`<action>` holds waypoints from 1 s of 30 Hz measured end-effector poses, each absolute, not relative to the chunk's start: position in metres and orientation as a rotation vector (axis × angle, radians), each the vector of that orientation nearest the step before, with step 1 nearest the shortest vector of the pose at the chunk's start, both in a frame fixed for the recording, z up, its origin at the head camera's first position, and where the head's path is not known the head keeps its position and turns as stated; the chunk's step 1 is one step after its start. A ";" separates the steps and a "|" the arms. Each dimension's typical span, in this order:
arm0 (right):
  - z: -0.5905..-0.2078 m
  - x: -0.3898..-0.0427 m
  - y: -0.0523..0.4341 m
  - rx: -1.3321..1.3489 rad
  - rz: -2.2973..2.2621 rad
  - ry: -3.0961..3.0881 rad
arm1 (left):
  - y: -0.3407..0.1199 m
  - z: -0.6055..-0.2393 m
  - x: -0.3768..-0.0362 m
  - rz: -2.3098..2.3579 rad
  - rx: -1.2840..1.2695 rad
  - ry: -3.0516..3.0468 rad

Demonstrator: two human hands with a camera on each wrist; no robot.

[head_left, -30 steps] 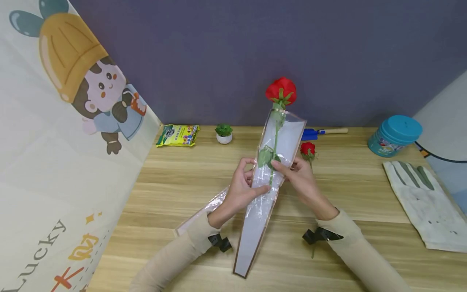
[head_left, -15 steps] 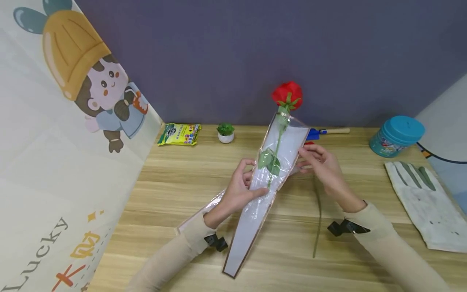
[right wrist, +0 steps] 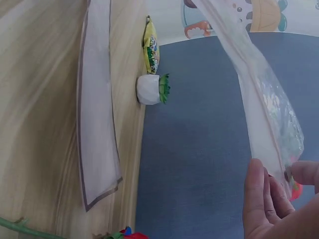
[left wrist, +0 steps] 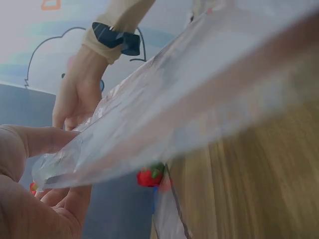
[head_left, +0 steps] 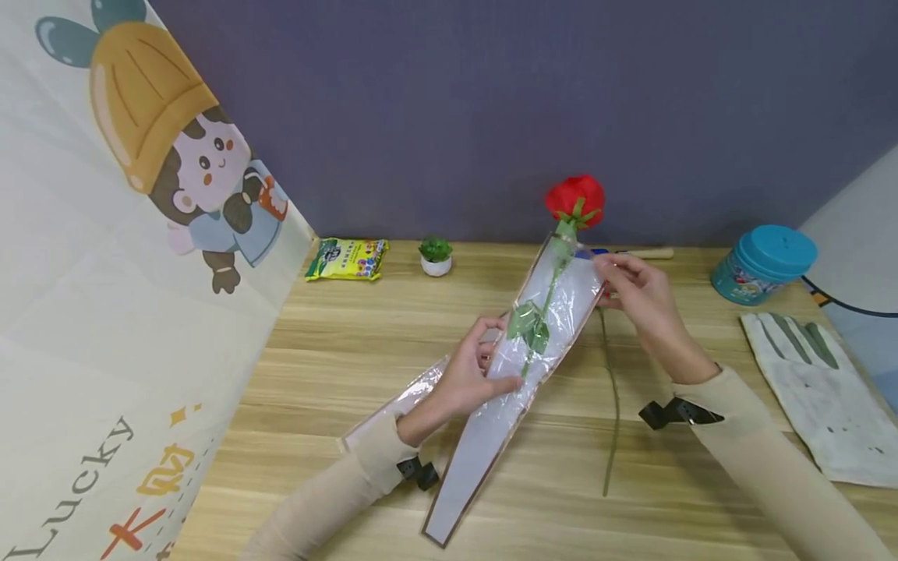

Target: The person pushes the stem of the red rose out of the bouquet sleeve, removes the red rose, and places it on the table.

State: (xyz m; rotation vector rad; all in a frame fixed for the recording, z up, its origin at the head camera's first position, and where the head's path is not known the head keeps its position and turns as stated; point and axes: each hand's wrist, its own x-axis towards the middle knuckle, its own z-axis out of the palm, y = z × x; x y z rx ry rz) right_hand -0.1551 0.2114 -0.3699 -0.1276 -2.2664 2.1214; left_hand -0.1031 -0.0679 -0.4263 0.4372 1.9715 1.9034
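A red artificial rose [head_left: 577,201] with green leaves stands in a tapered clear-and-white flower sleeve [head_left: 477,444], its bloom out past the wide end. My left hand [head_left: 471,378] grips the sleeve at mid-length, thumb across the front and fingers behind. At the upper right corner, my right hand [head_left: 644,302] pinches the sleeve's edge; the right wrist view shows thumb and fingers on either side of the film. Beneath, a second rose lies on the table; its stem [head_left: 613,421] shows in the head view, its bloom [left wrist: 149,177] in the left wrist view.
Another flat sleeve [right wrist: 97,114] lies on the wooden table, partly under my left forearm. Along the back are a yellow packet [head_left: 347,259], a small potted plant [head_left: 436,257] and a wooden-handled blue tool [head_left: 641,253]. A teal tub [head_left: 763,265] and a glove [head_left: 817,397] are at right.
My right hand has left the leaves and stem area, moving up and right to the sleeve's upper right corner. The sleeve and rose have tilted further right; my left hand keeps its hold.
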 end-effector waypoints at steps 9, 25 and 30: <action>-0.369 -0.162 0.205 -0.120 2.165 -2.241 | -0.066 -0.431 -0.099 1.867 0.478 1.984; -0.367 -0.161 0.204 -0.092 2.260 -2.160 | -0.066 -0.436 -0.099 1.746 0.675 2.158; -0.367 -0.161 0.205 -0.092 2.263 -2.128 | -0.065 -0.437 -0.099 1.732 0.694 2.182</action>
